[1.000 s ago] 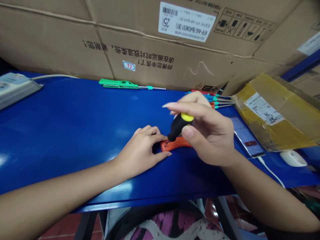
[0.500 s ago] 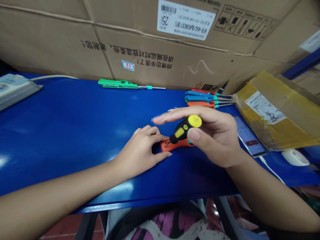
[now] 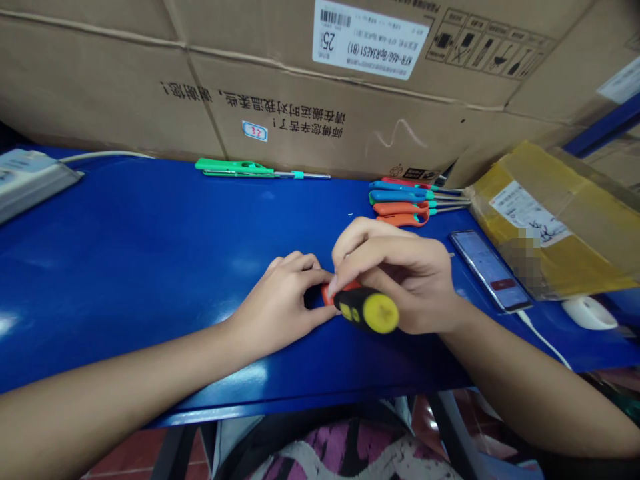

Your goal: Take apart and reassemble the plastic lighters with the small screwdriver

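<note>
On the blue table (image 3: pixel 150 267), my left hand (image 3: pixel 277 300) pinches the end of an orange lighter (image 3: pixel 327 294) between thumb and fingers. Much of that lighter is covered by my hands and the tool. My right hand (image 3: pixel 413 273) is closed around a screwdriver (image 3: pixel 367 310) with a black and yellow handle. Its yellow butt end leans toward me and to the right. One right fingertip reaches down beside the lighter's end. The screwdriver's shaft and tip are hidden.
Several long-necked lighters (image 3: pixel 400 195) in blue, orange and red lie at the back right. A green lighter (image 3: pixel 235 166) rests against the big carton (image 3: pixel 125 87). Rightward are a phone (image 3: pixel 490 270), a white mouse (image 3: pixel 590 313) and a taped box (image 3: pixel 590 227). A power strip (image 3: pixel 35 180) sits far left.
My right hand has gone from outstretched fingers to curled ones and has come lower and slightly left. The screwdriver's handle has tipped toward me. My left hand stays put on the orange lighter.
</note>
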Tool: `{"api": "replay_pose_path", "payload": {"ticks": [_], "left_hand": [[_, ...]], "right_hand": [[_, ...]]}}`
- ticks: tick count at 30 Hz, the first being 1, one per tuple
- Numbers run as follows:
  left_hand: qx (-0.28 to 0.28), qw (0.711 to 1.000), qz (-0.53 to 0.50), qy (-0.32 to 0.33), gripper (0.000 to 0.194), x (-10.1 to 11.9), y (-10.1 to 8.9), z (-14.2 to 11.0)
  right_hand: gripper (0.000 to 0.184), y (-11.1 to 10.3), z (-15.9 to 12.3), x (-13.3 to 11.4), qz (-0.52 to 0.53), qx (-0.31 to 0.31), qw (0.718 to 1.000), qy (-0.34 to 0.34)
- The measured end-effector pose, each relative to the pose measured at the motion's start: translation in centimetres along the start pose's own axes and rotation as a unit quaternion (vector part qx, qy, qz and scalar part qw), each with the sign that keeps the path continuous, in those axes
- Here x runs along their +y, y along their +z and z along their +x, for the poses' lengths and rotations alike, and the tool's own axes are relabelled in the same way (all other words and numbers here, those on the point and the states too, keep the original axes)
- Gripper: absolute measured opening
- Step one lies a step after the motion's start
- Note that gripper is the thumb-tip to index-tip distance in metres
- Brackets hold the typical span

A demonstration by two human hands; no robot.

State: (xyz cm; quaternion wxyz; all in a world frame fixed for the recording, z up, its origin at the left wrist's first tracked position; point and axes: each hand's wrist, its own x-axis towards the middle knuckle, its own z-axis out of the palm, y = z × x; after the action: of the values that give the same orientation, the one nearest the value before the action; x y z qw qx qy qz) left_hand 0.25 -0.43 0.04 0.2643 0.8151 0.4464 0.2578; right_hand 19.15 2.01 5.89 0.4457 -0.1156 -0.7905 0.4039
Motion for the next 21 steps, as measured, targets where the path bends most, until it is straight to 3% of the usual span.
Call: {"api": "replay_pose_path", "payload": {"ticks": [2, 5, 9, 11, 12, 15, 18, 21], "left_hand": [[-0.008, 1.0, 0.004, 0.003, 0.017, 0.0, 0.1, -0.1], [0.002, 1.0, 0.012, 0.005, 0.021, -0.2, 0.3, -0.2], [0.009, 1.0, 0.025, 0.012, 0.027, -0.3, 0.3, -0.2], [0.008, 1.0, 0.015, 0.021, 0.025, -0.1, 0.1, -0.2], [0.013, 1.0, 0.005, 0.023, 0.025, 0.1, -0.1, -0.2], [0.015, 1.0, -0.011, 0.007, 0.031, 0.5, -0.3, -0.2], [0.002, 1.0, 0.008, -0.009, 0.028, 0.6, -0.2, -0.2], [-0.004, 1.0, 0.023, 0.003, 0.026, 0.1, 0.1, -0.1]], "right_hand": [[0.019, 0.3, -0.1, 0.6, 0.003, 0.01, 1.0, -0.003], [0.026, 0.7, -0.3, 1.3, 0.054, 0.015, 0.997, 0.051], [0.057, 0.6, -0.3, 0.5, 0.166, -0.012, 0.979, 0.118], [0.064, 0.5, -0.2, -0.3, 0.165, -0.038, 0.974, 0.15], [0.069, 0.5, -0.2, -0.6, 0.151, -0.073, 0.981, 0.102], [0.072, 0.9, -0.3, -0.8, 0.06, -0.102, 0.991, 0.065], [0.058, 1.2, -0.4, -0.1, 0.029, -0.063, 0.996, 0.06], [0.063, 0.9, -0.3, 0.7, 0.036, -0.027, 0.998, 0.052]]}}
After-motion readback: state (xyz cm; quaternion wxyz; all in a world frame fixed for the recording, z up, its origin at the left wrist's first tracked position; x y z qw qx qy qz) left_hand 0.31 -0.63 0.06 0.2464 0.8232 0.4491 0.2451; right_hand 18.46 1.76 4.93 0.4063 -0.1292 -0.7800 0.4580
